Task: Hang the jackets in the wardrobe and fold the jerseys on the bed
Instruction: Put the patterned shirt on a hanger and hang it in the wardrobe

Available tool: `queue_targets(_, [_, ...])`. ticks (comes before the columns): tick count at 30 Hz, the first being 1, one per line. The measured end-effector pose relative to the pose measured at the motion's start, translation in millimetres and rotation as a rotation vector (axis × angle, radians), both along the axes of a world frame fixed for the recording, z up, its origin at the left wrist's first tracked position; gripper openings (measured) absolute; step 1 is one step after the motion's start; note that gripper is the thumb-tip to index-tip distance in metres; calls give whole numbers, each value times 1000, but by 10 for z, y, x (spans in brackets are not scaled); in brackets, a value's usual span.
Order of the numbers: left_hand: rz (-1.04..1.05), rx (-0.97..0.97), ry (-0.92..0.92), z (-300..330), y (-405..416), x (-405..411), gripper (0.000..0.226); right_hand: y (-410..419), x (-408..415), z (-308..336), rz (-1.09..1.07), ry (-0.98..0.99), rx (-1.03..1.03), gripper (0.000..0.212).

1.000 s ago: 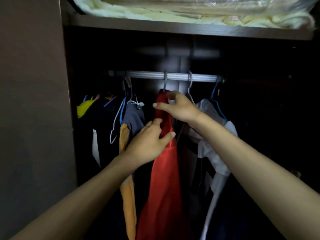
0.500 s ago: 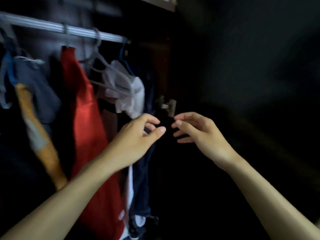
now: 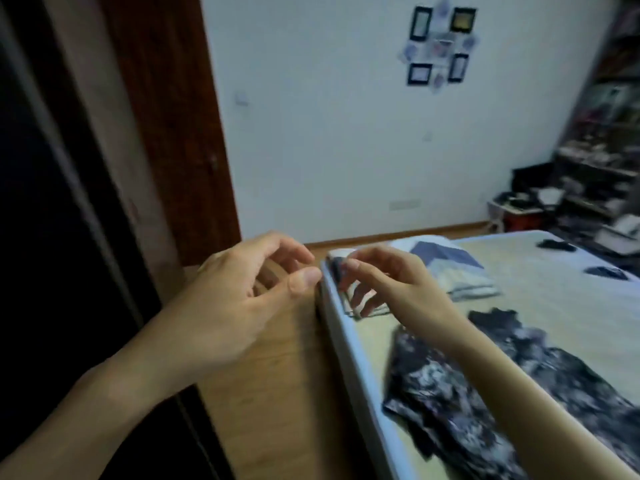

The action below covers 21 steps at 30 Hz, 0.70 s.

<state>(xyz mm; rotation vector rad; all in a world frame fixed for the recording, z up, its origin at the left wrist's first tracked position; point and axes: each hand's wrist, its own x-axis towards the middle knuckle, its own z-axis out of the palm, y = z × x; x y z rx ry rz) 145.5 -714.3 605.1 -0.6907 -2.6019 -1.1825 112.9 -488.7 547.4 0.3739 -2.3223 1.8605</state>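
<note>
1. Dark, white-mottled garment (image 3: 485, 386) lies spread and rumpled on the bed (image 3: 568, 292), near its left edge.
2. Folded blue-and-white clothes (image 3: 453, 271) sit near the bed's far corner.
3. Left hand (image 3: 239, 299) hovers over the wooden floor (image 3: 277, 393), grip loosely curled, holding nothing.
4. Right hand (image 3: 391, 282) hangs above the bed's edge, fingers relaxed, empty.
5. Dark wardrobe (image 3: 45, 237) stands at left.
</note>
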Motion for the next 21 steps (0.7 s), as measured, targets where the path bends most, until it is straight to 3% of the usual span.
queue_targets(7, [-203, -142, -127, -538, 1538, -1129, 36, 1704, -241, -551, -335, -68, 134, 15])
queue_targets(13, [-350, -242, -227, -1084, 2829, -1966, 22, 2957, -547, -1049, -492, -172, 181, 14])
queue_targets(17, [-458, -310, -337, -1668, 3585, -2364, 21, 3630, -577, -1610, -640, -336, 192, 14])
queue_targets(21, [-584, -502, -458, -2643, 4201, -2575, 20, 4034, -479, -2647, -713, -643, 208, 29])
